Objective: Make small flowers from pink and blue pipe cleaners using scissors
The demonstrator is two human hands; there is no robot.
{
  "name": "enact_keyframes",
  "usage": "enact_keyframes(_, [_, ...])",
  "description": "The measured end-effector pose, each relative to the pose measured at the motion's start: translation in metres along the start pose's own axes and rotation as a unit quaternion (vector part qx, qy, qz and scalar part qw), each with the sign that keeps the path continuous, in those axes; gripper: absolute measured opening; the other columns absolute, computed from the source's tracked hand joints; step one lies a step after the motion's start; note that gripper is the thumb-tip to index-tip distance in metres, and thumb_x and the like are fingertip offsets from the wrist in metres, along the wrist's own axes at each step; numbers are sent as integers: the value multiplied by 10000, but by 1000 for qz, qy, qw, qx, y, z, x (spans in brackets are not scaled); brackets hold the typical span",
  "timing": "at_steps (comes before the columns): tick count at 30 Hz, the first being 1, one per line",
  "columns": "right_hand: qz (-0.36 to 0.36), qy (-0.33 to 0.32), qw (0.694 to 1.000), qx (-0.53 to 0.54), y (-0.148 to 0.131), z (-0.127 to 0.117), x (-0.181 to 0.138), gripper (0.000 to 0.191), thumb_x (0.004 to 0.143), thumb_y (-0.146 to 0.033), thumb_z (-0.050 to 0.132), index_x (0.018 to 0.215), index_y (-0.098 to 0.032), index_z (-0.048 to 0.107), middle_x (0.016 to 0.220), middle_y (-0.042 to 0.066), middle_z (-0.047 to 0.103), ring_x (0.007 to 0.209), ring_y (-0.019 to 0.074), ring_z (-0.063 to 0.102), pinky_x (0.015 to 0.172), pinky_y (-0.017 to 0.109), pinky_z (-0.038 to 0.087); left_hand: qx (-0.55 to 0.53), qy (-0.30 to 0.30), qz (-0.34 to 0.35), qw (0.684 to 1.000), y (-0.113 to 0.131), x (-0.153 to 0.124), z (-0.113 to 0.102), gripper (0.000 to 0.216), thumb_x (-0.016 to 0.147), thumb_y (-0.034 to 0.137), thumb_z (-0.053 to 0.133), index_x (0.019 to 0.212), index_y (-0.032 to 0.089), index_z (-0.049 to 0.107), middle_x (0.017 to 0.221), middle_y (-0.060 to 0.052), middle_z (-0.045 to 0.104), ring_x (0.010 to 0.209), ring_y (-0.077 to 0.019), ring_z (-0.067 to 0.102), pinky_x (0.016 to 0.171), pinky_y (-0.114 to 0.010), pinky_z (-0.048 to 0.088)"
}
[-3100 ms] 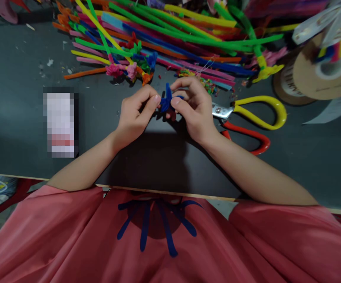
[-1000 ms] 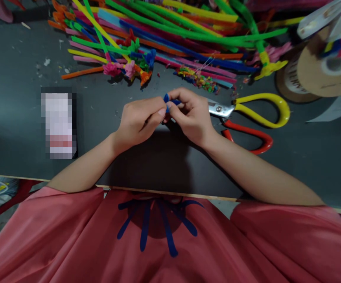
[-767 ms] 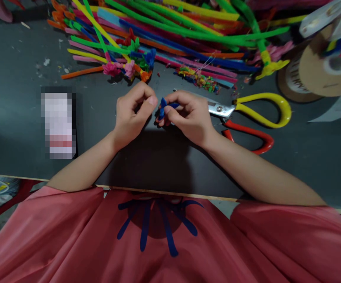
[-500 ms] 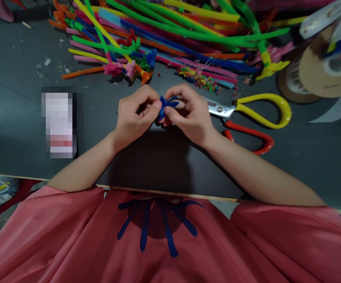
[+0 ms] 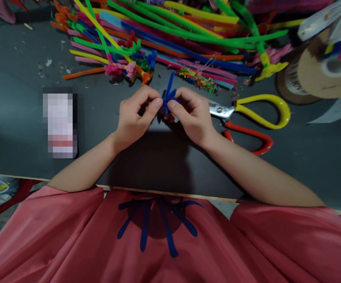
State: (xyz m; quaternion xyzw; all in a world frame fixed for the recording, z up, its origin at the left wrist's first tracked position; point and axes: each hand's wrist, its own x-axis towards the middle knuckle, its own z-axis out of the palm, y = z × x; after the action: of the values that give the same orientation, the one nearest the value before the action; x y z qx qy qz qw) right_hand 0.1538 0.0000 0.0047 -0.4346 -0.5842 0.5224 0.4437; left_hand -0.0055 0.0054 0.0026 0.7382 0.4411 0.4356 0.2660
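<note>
Between my two hands is a blue pipe cleaner (image 5: 170,84), bent into several petal-like loops, with one straight length pointing up and away from me. My left hand (image 5: 139,114) pinches its left side between thumb and forefinger. On the other side my right hand (image 5: 195,116) grips it, thumb in front and fingers curled behind. The fingers hide part of the blue shape. Just right of my right hand lie scissors (image 5: 222,110) with one yellow and one red handle, their blade tips hidden behind the hand.
A heap of coloured pipe cleaners (image 5: 170,37) spreads across the back, with twisted flower shapes (image 5: 114,70) at its front left. Tiny coloured scraps (image 5: 201,80) lie nearby. A ribbon spool (image 5: 312,74) stands at right. A blurred-out phone-like object (image 5: 62,125) lies at left.
The blue pipe cleaner has turned in my fingers, and a straight length now sticks up from it. Both hands stay in nearly the same place.
</note>
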Motion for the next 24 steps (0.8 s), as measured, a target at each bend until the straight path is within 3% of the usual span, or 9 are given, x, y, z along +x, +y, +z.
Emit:
enact_keyframes(7, [-1,15,1000,-19,-4,-1,-2,362,821,-512,561,642,-201,508,546,-45,524,507,67,518,495,223,422,59,-23,15,998,4,3,-3,273,897,398,453,717,206,525,580,51,505,503,-26,459,526,-198,378])
enact_keyframes(15, [-7,36,999,-21,-3,-2,-2,190,798,-257,559,624,-188,528,527,-51,510,475,53,490,463,197,389,124,28,154,980,2,5,-2,169,866,270,515,712,203,501,519,70,475,457,-19,434,497,-179,346])
enact_keyframes(20, [-15,32,999,-27,-2,-2,-2,173,794,-240,559,631,-189,537,534,-50,516,486,53,486,469,200,378,149,-18,158,976,7,3,-7,130,892,236,439,798,222,528,598,47,549,518,-48,510,548,-206,382])
enact_keyframes(24, [-3,32,999,-14,-2,-1,-2,170,795,-225,556,629,-190,547,526,-50,523,484,59,507,470,205,389,168,3,177,970,6,4,-7,146,891,228,443,766,208,517,593,44,543,520,-47,504,548,-205,360])
